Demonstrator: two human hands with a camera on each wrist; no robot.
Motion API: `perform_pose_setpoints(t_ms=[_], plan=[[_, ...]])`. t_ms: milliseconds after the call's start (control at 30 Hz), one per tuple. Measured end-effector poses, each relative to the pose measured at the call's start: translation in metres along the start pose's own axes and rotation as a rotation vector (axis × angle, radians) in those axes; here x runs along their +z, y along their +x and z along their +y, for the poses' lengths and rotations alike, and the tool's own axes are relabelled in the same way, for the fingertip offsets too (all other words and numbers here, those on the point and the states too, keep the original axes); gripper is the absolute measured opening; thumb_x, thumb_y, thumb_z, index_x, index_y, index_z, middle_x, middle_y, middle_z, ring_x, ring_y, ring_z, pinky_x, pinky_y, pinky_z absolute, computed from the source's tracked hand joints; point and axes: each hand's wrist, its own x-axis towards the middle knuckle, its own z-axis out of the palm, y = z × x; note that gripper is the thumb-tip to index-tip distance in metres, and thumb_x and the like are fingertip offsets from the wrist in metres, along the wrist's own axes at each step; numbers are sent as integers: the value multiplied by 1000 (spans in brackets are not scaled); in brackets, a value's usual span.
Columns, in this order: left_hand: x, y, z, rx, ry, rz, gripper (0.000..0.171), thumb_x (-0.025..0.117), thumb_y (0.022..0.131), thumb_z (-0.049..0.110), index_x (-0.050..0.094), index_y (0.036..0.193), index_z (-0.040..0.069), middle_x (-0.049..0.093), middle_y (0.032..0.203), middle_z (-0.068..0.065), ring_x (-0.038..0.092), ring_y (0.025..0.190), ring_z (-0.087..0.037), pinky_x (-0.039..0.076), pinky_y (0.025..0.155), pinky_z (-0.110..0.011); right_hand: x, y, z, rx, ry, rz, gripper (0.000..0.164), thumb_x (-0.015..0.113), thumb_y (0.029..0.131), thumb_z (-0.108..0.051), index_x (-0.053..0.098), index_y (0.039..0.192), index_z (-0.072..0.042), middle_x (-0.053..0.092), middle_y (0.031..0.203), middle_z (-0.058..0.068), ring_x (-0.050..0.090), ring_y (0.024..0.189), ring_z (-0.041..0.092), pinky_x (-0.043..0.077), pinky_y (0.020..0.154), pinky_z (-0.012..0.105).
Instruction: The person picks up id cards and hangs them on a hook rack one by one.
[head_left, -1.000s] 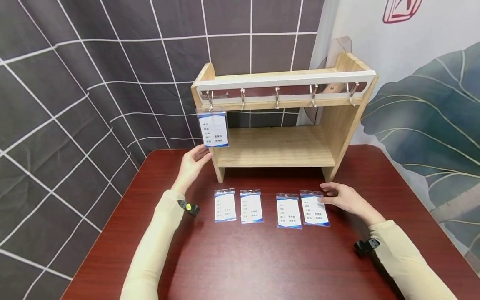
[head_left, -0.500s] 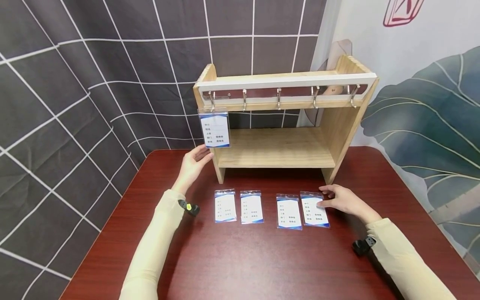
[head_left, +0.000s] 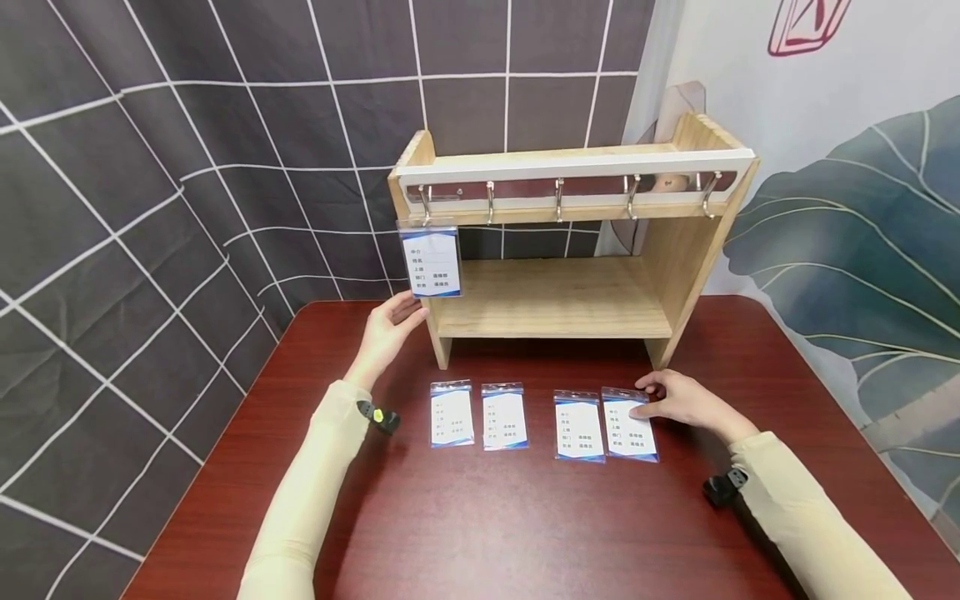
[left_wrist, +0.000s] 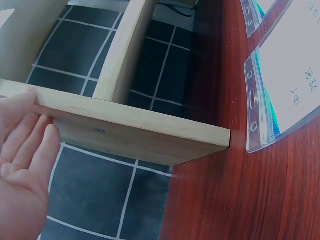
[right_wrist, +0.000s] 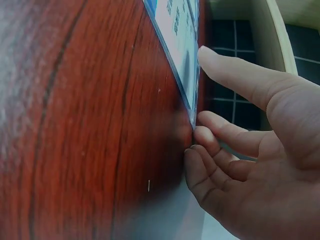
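Far-right card: lying flat on the worktop, slightly turned, face up in a clear sleeve with blue-edged print.
Right hand: poised at that card's upper right, thumb over the face, apart from the loosely bent fingers near the edge (firm contact impossible to tell).
Hanging card: suspended below the leftmost hook, face forward, in front of the rack's left upright.
Left hand: just under the hanging card, touching the left upright, with relaxed, slightly bent fingers by the outer face and thumb at the front edge.
Third card: flat, just beside the far-right card, face up.
Second card: flat, left of a wider gap in the row.
First card: flat at the row's left end, near the second card (slots punched along the clear top, plain in the left wrist view).
Wooden rack: standing upright on the worktop behind the row, with one low shelf and five metal hooks along a white-framed front rail.
Backdrop: dark cloth with white grid lines behind and to the left; pale wall covering with large leaves at right.
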Motion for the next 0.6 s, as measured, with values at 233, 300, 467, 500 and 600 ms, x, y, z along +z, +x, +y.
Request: perform_pose_setpoints(t_ms=[233, 300, 467, 500, 600], plan=[[-2, -2, -1, -22, -6, -4, 51, 72, 95, 16, 56, 139, -3, 59, 138, -23, 57, 128, -33, 48, 108, -41, -2, 2, 0, 13, 10, -45, 43, 90, 73, -23, 65, 97, 3, 55, 82, 2, 50, 79, 17, 42, 69, 28], [-2, -2, 0, -20, -8, -6, 51, 72, 95, 16, 55, 140, -4, 58, 138, -23, 57, 129, -34, 47, 109, -41, -2, 2, 1, 32, 31, -70, 41, 89, 73, -21, 64, 95, 3, 52, 79, 0, 48, 76, 16, 40, 67, 27], [0, -2, 2, -14, -3, -8, 49, 71, 96, 14, 55, 139, -4, 59, 138, -23, 57, 129, -33, 48, 108, -39, -3, 1, 0, 75, 79, -104, 39, 88, 73, -17, 63, 94, 3, 48, 75, -1, 47, 74, 16, 37, 65, 25], [1, -2, 3, -14, -3, -8, 49, 71, 96, 14, 55, 139, -3, 59, 138, -23, 57, 129, -32, 48, 108, -39, -3, 0, 0, 76, 82, -105, 39, 88, 73, -16, 63, 95, 3, 48, 76, -1, 47, 75, 16, 37, 65, 25], [1, -2, 2, -12, -5, -13, 49, 71, 96, 14, 56, 139, -3, 59, 138, -23, 57, 128, -32, 48, 108, -40, -3, -2, 0, 77, 99, -105, 38, 87, 72, -13, 64, 97, 5, 49, 76, 0, 47, 76, 16, 37, 64, 24]])
